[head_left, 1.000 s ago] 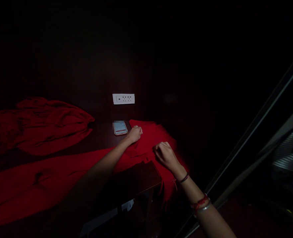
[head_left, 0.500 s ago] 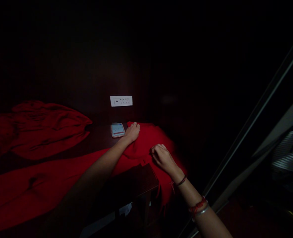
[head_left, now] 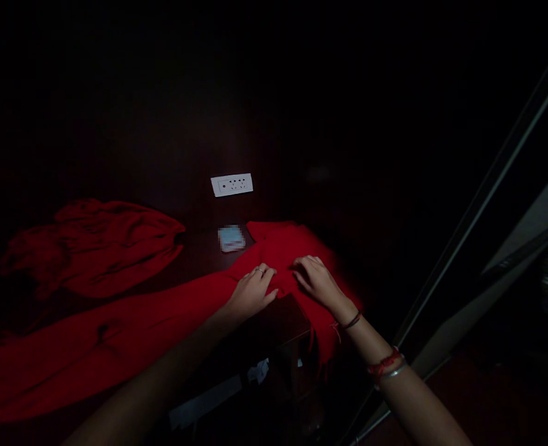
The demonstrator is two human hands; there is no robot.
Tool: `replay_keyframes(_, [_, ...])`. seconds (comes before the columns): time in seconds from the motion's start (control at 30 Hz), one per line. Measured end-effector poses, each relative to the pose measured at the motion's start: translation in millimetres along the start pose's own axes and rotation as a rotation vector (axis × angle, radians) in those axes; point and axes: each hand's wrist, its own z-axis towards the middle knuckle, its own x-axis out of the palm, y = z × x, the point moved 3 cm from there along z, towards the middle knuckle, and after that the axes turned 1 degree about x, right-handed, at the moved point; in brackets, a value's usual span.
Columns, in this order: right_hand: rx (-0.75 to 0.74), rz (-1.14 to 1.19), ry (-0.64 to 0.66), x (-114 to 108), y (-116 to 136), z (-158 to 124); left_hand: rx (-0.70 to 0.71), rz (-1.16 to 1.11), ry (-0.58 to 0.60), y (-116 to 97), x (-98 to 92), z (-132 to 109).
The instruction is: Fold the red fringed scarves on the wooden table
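Note:
A long red scarf (head_left: 162, 316) with fringe lies along the dark table, and its fringed end hangs over the right-hand edge. My left hand (head_left: 252, 291), with a ring on one finger, rests on the scarf near the table's front edge, thumb apart from the bent fingers. To its right, my right hand (head_left: 319, 282) is over the scarf's end part, fingers curved and thumb apart; whether the fingertips touch the fabric is hard to see. Neither hand visibly grips the cloth. Bracelets circle my right wrist and forearm.
A second bunched red cloth (head_left: 116, 248) lies at the back left. A phone (head_left: 231, 238) lies at the back of the table (head_left: 197, 248), below a white wall socket (head_left: 231, 184). Pale items (head_left: 258, 370) show under the table. A slanting frame edge (head_left: 478, 204) stands at right.
My left hand has moved from the scarf's far edge toward the table's front, its thumb now apart. My right hand stays over the scarf with its fingers loosened. The view has shifted slightly.

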Motion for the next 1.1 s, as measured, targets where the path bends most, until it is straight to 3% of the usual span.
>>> replay_keyframes(0.23, [0.029, -0.049, 0.011, 1.5, -5.2, -0.8, 0.147, 0.059, -0.011, 5.9, -4.2, -9.0])
replay_keyframes(0.37, [0.06, -0.069, -0.012, 3.7, -12.0, -0.9, 0.118, 0.093, -0.047, 4.7, -10.5, -10.8])
replay_keyframes(0.63, [0.207, -0.133, -0.045, 1.4, -20.5, -3.1, 0.103, 0.176, 0.016, 5.3, 0.2, -9.9])
replay_keyframes(0.8, [0.233, -0.173, -0.039, 0.8, -21.9, -4.2, 0.117, 0.188, -0.027, 3.6, -0.7, -11.3])
replay_keyframes(1.1, [0.176, -0.384, 0.128, -4.9, -19.4, -1.6, 0.132, 0.21, -0.066, -3.2, 2.1, -7.3])
